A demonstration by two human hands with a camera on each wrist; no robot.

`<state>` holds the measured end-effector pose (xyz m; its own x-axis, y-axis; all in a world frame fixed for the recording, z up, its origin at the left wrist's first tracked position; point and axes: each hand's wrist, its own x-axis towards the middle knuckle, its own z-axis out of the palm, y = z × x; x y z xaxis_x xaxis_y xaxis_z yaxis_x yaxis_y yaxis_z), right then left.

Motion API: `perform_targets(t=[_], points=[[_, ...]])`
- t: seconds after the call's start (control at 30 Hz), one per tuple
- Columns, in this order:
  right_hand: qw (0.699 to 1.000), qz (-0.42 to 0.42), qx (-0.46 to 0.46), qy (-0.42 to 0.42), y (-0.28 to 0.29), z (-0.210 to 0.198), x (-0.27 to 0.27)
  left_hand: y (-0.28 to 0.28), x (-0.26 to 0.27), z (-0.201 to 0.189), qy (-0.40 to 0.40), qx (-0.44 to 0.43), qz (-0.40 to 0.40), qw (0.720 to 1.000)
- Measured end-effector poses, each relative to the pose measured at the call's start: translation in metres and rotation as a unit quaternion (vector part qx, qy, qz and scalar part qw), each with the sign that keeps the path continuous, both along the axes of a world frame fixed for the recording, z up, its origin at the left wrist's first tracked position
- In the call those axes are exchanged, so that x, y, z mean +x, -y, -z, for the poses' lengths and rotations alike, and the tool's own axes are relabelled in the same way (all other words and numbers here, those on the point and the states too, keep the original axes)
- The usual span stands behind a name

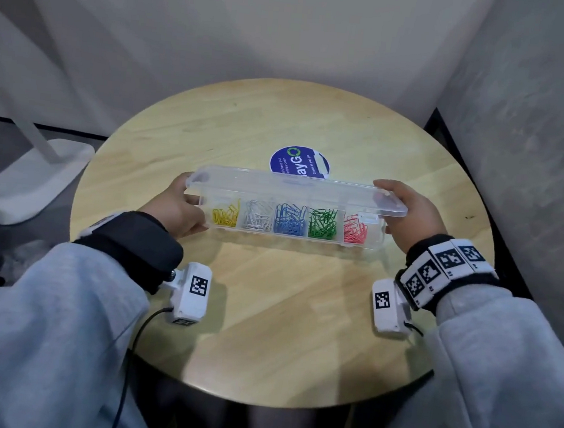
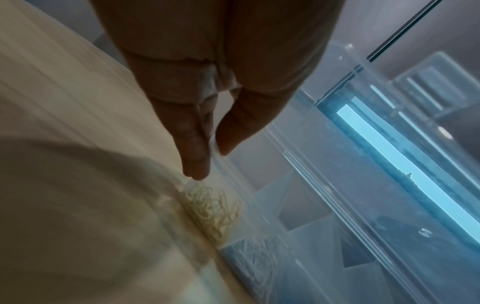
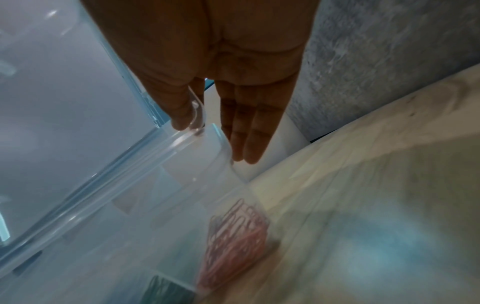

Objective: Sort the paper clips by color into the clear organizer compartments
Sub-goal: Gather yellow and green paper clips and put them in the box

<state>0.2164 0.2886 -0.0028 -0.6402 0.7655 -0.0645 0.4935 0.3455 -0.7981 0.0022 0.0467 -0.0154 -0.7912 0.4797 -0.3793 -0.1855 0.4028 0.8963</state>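
Observation:
A clear organizer point(image 1: 288, 239) lies across the round table with its hinged lid point(image 1: 296, 187) tilted partway over the compartments. From left to right these hold yellow point(image 1: 225, 216), white point(image 1: 258, 217), blue point(image 1: 290, 219), green point(image 1: 323, 223) and red point(image 1: 355, 229) paper clips. My left hand point(image 1: 175, 204) pinches the lid's left end between thumb and fingers point(image 2: 210, 160), just above the yellow clips point(image 2: 215, 211). At the right end, my right hand point(image 1: 406, 214) pinches the lid's corner point(image 3: 197, 123), its other fingers point(image 3: 246, 144) straight along the box end above the red clips point(image 3: 239, 232).
The wooden table point(image 1: 265, 314) carries a round blue sticker point(image 1: 298, 162) just behind the organizer. Grey walls close in behind and to the right. A white stand base point(image 1: 38, 175) sits on the floor at the left.

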Motion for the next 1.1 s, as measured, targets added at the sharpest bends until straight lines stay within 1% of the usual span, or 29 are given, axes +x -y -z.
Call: perform_targets(t=[0.07,0.17,0.2,0.27,0.37,0.4,0.43,0.47,0.53,0.6,0.63,0.67,0.77,0.83,0.87,0.9,0.93,0.97,1.0,1.03,1.1], points=[[0.999,-0.03,-0.002,0.013,0.001,-0.003,0.001,0.001,0.002,-0.002,0.01,0.013,0.001,1.0],[0.994,-0.088,0.042,0.044,0.005,-0.011,0.007,0.001,0.001,-0.003,0.029,0.022,-0.003,0.999],[0.993,-0.103,0.04,0.042,0.004,-0.013,0.01,0.002,0.001,-0.004,0.033,0.022,-0.002,0.999],[0.989,-0.144,-0.01,0.014,0.006,-0.019,0.015,0.001,0.002,-0.004,0.032,0.019,0.002,0.999],[0.973,-0.168,-0.134,-0.081,0.004,-0.015,0.015,0.001,0.005,-0.006,0.044,0.027,-0.009,0.999],[0.967,-0.162,-0.164,-0.105,0.0,-0.01,0.014,0.001,0.007,-0.008,0.067,0.046,-0.03,0.996],[0.967,-0.149,-0.178,-0.11,0.0,-0.008,0.012,0.001,0.008,-0.012,0.096,0.07,-0.055,0.991],[0.97,-0.133,-0.176,-0.097,-0.001,-0.005,0.01,0.002,0.01,-0.017,0.127,0.09,-0.071,0.985],[0.985,-0.114,-0.127,-0.039,0.0,0.0,0.007,0.004,0.006,-0.02,0.169,0.104,-0.058,0.978],[0.991,-0.127,-0.027,0.042,0.0,0.006,0.008,0.004,0.003,-0.02,0.161,0.081,-0.027,0.983],[0.987,-0.14,0.03,0.078,0.0,0.008,0.007,0.003,0.003,-0.018,0.139,0.059,-0.01,0.988],[0.981,-0.147,0.067,0.105,0.001,0.009,0.007,0.001,0.004,-0.016,0.115,0.037,0.006,0.993],[0.968,-0.165,0.118,0.149,0.003,0.013,0.004,-0.003,0.001,-0.003,0.032,-0.019,0.013,0.999],[0.946,-0.189,0.163,0.206,0.005,0.016,0.0,-0.005,-0.003,0.001,-0.015,-0.054,0.035,0.998],[0.935,-0.2,0.183,0.23,0.005,0.016,-0.002,-0.006,-0.003,-0.001,-0.052,-0.084,0.056,0.994],[0.925,-0.206,0.199,0.249,0.006,0.016,-0.004,-0.007,-0.004,-0.001,-0.108,-0.123,0.086,0.983],[0.915,-0.212,0.215,0.269,0.006,0.016,-0.006,-0.009,-0.004,-0.004,-0.175,-0.157,0.124,0.964],[0.903,-0.218,0.228,0.291,0.006,0.015,-0.006,-0.011,-0.003,-0.005,-0.242,-0.185,0.172,0.937],[0.891,-0.224,0.241,0.312,0.005,0.015,-0.007,-0.013,-0.001,-0.007,-0.298,-0.21,0.228,0.903],[0.88,-0.23,0.253,0.328,0.004,0.014,-0.007,-0.014,0.0,-0.008,-0.333,-0.238,0.282,0.868],[0.86,-0.244,0.276,0.354,0.004,0.011,-0.007,-0.014,0.0,-0.008,-0.359,-0.291,0.348,0.815]])
